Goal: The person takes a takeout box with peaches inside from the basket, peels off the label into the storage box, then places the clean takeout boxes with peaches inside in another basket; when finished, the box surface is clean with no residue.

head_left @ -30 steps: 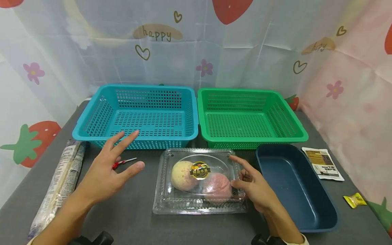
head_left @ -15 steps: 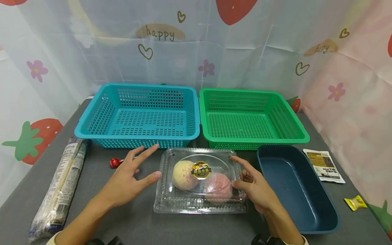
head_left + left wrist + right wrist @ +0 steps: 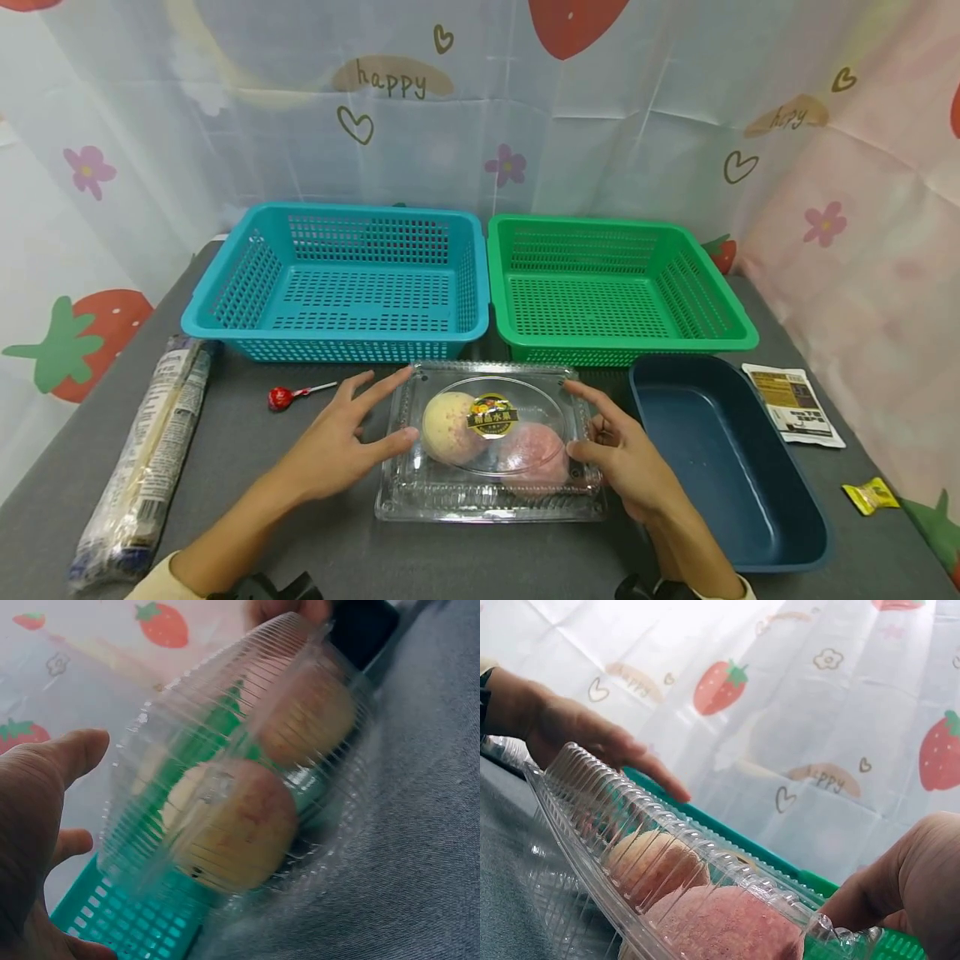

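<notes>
A clear plastic clamshell box [image 3: 487, 492] lies shut on the grey table, front centre. It holds a pale peach [image 3: 447, 427] and a pink peach [image 3: 532, 454] under a round label. My left hand [image 3: 397, 404] is spread at the box's left edge, its thumb tip at the rim. My right hand [image 3: 588, 421] rests with straight fingers against the right edge, thumb on the lid corner. The left wrist view shows the box [image 3: 247, 802] just past my left hand's thumb [image 3: 67, 754]. The right wrist view shows the ribbed lid [image 3: 667, 855] close up.
A blue basket [image 3: 330, 335] and a green basket [image 3: 622, 343] stand side by side behind the box. A dark blue tray [image 3: 720, 475] sits to the right. A red lollipop [image 3: 281, 398] and a long wrapped packet [image 3: 150, 454] lie left; a sachet [image 3: 795, 404] and a yellow sweet [image 3: 868, 493] far right.
My left hand has moved right, from over the lollipop to the left edge of the box. The right hand and the box have stayed put.
</notes>
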Demonstrator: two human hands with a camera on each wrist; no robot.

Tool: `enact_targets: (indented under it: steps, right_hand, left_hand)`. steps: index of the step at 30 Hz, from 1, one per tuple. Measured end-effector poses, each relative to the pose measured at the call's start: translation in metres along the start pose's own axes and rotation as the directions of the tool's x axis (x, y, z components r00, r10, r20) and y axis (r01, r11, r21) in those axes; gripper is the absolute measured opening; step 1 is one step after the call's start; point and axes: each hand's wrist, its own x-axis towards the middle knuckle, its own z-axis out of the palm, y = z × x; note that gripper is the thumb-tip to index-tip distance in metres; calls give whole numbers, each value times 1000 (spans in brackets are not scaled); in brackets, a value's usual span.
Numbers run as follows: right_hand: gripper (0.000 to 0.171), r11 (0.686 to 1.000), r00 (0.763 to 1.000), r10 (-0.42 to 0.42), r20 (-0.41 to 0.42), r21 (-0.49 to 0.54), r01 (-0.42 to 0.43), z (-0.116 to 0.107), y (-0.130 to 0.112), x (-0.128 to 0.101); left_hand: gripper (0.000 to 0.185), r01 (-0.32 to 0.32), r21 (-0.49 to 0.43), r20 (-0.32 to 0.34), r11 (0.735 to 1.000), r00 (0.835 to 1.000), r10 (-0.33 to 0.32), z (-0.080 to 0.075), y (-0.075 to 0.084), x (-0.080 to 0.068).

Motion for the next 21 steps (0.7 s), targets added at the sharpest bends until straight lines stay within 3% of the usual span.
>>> enact_targets:
  steps: [11,17,21]
  right_hand:
    - [69,1000,1000,0,-20,-6,0,-1,-1,1]
    - [68,1000,1000,-2,-21,-29,1,0,-2,0]
    - [68,995,999,10,-33,-104,-14,0,-5,-2]
  left_hand:
    - [77,-59,34,32,998,998,58,3,-4,11]
    - [79,-71,-65,78,995,994,76,5,-5,16]
    - [79,-90,-128,67,988,993,99,9,-6,17]
